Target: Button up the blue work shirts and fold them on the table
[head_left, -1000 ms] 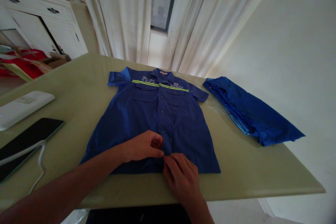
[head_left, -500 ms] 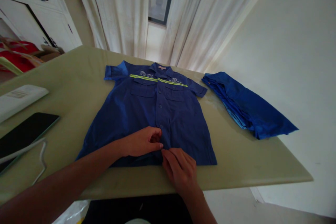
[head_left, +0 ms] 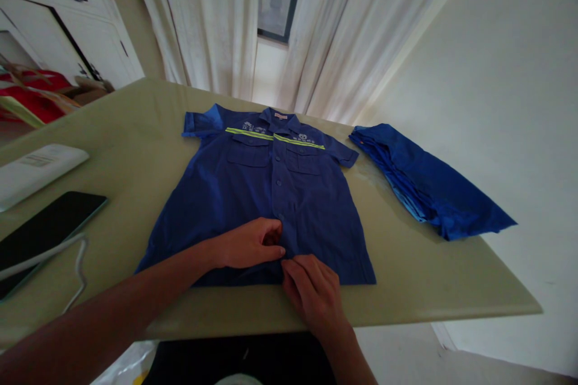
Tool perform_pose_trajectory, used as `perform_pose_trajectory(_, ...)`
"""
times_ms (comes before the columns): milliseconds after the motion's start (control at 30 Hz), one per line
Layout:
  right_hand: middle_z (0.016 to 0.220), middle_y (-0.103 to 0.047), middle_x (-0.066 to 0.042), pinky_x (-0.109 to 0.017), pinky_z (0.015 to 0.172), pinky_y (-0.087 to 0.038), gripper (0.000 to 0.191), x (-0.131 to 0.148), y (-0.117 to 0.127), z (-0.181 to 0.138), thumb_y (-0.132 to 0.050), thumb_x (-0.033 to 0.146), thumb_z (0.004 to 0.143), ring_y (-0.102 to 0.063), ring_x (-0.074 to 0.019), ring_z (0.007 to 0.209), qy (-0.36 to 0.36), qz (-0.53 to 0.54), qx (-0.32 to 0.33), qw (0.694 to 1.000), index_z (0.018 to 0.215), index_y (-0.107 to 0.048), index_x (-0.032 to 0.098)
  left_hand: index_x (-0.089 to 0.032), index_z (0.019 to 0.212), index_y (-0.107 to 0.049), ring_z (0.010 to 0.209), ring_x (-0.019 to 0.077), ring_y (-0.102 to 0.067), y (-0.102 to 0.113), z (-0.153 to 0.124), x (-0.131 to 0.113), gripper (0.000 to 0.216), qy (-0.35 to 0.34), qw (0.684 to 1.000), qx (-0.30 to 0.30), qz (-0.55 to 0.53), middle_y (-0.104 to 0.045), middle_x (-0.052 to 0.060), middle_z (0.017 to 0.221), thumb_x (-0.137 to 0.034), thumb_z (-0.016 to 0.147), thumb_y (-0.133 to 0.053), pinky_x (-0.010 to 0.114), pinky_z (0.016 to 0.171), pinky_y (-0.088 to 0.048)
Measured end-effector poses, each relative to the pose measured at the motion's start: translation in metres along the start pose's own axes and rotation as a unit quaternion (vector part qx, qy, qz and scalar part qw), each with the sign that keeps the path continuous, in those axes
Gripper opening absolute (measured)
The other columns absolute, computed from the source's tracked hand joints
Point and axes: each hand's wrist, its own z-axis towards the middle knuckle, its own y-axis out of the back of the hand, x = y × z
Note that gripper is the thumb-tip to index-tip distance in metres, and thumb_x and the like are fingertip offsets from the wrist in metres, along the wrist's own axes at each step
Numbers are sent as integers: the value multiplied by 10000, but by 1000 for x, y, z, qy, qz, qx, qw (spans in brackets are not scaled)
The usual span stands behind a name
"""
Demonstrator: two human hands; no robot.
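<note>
A dark blue short-sleeved work shirt (head_left: 244, 192) lies front up on the table, its collar at the far side and a yellow-green stripe across the chest. Near the hem, my left hand (head_left: 253, 243) has curled fingers closed on the button placket. Just to its right and slightly nearer, my right hand (head_left: 313, 289) pinches the same front edge with thumb and forefinger. Both sets of fingertips almost meet there, and the button or buttonhole between them is hidden. Higher up the placket, several dark buttons are visible.
Blue folded garments (head_left: 428, 180) lie in a stack at the table's right side. To the left are a black phone (head_left: 45, 225), a white cable (head_left: 79, 264) and a white box-like device (head_left: 40, 171). The pale green table (head_left: 428, 289) has its near edge close to me.
Both hands stay at the lower placket with almost the same grip. The whole view has shifted slightly, and the shirt lies as before.
</note>
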Motion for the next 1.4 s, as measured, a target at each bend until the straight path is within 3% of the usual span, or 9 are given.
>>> perform_pose_trajectory(167,919,-698,-64,-293,729,-527,223,-3,2,1,-573,45,939,-640,-163,778,-8,17,1,1000,1097,-655,179,-181,851,-522,713,138,-538,0,2,2,205,8,999,7,-31,-585,-20,784,-329,816,-660,270,674,-435)
perform_pose_trajectory(300,945,-696,-75,-301,745,-534,207,-3,2,1,-617,90,944,-648,-171,809,-32,39,4,999,1127,-660,177,-187,810,-511,654,131,-495,1,2,-1,212,19,1000,-9,0,-525,-46,708,-328,794,-669,266,623,-398)
perform_pose_trajectory(467,906,-699,-63,-296,697,-524,291,-5,1,-5,-613,31,935,-633,-155,743,27,29,25,999,1186,-655,173,-188,797,-518,638,124,-486,0,2,-3,212,30,999,-15,11,-522,-51,688,-331,789,-674,254,605,-388)
perform_pose_trajectory(700,861,-685,-57,-288,702,-538,209,-3,0,-3,-637,44,918,-646,-155,742,-6,20,-18,1000,1079,-651,176,-172,840,-570,668,125,-505,1,-1,-6,156,-7,1000,-12,27,-573,-29,749,-304,817,-650,245,612,-398)
perform_pose_trajectory(867,851,-686,-56,-297,693,-539,219,-2,3,-1,-632,37,920,-641,-157,730,14,16,3,1000,1098,-650,163,-177,812,-552,643,115,-474,2,-1,-3,159,-7,998,-25,61,-540,-40,705,-299,820,-653,236,590,-374)
perform_pose_trajectory(1033,843,-685,-50,-289,671,-522,234,-1,4,-1,-629,31,915,-633,-154,713,15,18,7,1000,1102,-645,171,-181,849,-543,692,133,-526,0,1,1,187,-4,1000,-3,22,-589,-14,773,-336,832,-647,248,624,-416)
perform_pose_trajectory(1200,865,-669,-38,-290,712,-521,159,-3,2,1,-619,81,921,-637,-160,766,-56,75,24,995,1014,-640,208,-190,845,-520,711,141,-544,-1,3,5,209,3,1000,-3,-6,-592,-19,772,-344,817,-658,260,653,-430)
perform_pose_trajectory(1400,953,-624,-36,-254,668,-514,194,-11,2,2,-635,118,901,-604,-132,736,-176,203,61,961,1059,-653,229,-192,805,-486,614,106,-476,0,4,8,236,30,998,-4,-51,-536,-51,689,-332,796,-676,238,559,-353)
